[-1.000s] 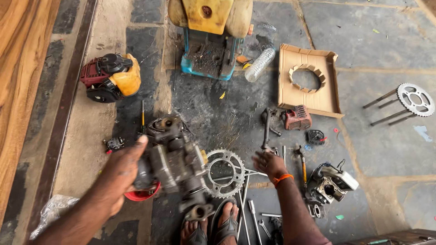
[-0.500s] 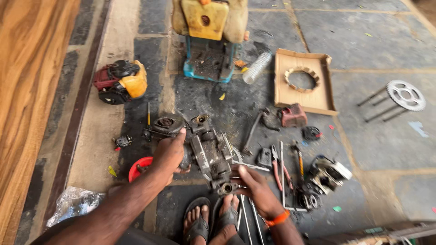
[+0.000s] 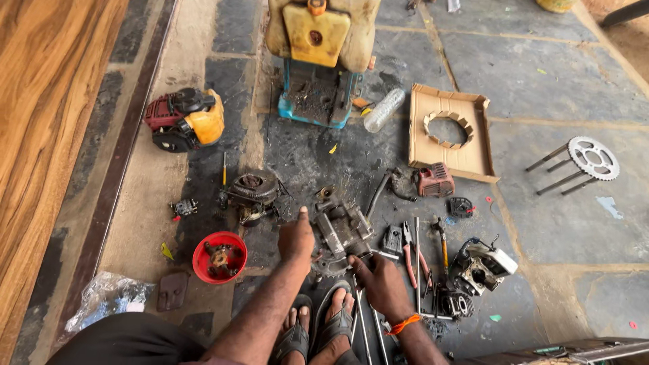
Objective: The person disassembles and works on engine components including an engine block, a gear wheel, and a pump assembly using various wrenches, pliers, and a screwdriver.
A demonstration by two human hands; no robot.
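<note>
The person sat low on the stone floor (image 3: 554, 230), both forearms stretched forward between the knees toward a greasy engine block (image 3: 340, 233) that lay just ahead of the sandalled feet (image 3: 318, 331). The left hand (image 3: 296, 238) rested at the block's left side, its knuckles up and fingers curled loosely, one finger raised and pointing away; whether it actually gripped metal could not be told. The right hand (image 3: 382, 284), with an orange band at the wrist, sat at the block's near right corner, fingers bent down against the casing and a thin rod there (a pressing hold rather than a full grasp, as far as could be seen). Left of the left hand stood a red bowl (image 3: 220, 257) of small parts, and beyond it a round dark engine part (image 3: 251, 192). Right of the block lay pliers (image 3: 410, 250) and a screwdriver (image 3: 441, 240), with a white-topped carburettor assembly (image 3: 481, 265) just beside them. Further off, toward the floor's far edge, were a cardboard tray (image 3: 449, 128) and a yellow fuel tank (image 3: 323, 30).
</note>
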